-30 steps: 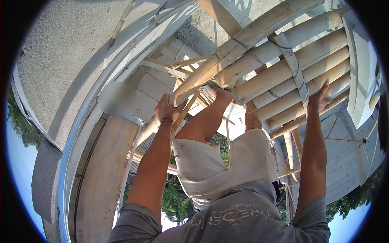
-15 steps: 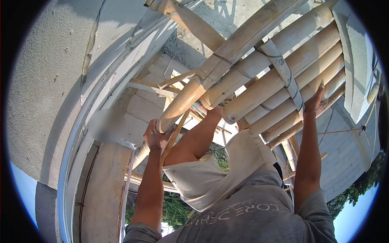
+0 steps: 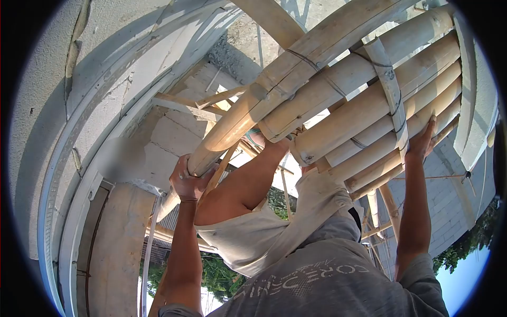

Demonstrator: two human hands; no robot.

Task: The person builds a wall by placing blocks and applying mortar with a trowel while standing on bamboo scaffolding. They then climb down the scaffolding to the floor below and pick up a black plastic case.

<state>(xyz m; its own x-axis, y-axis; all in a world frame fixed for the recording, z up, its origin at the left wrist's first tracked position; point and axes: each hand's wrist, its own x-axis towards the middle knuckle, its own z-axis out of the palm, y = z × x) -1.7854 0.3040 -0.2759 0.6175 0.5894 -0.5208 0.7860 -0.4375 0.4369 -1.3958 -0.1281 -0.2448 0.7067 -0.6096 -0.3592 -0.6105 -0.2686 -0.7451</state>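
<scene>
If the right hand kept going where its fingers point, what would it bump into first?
The right hand lies flat on the lashed bamboo poles, fingers pointing up along them. It would probably meet more bamboo first, though depth is hard to judge.

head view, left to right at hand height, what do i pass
wall → left hand gripping a pole → bent leg → right hand on the bamboo deck
</scene>
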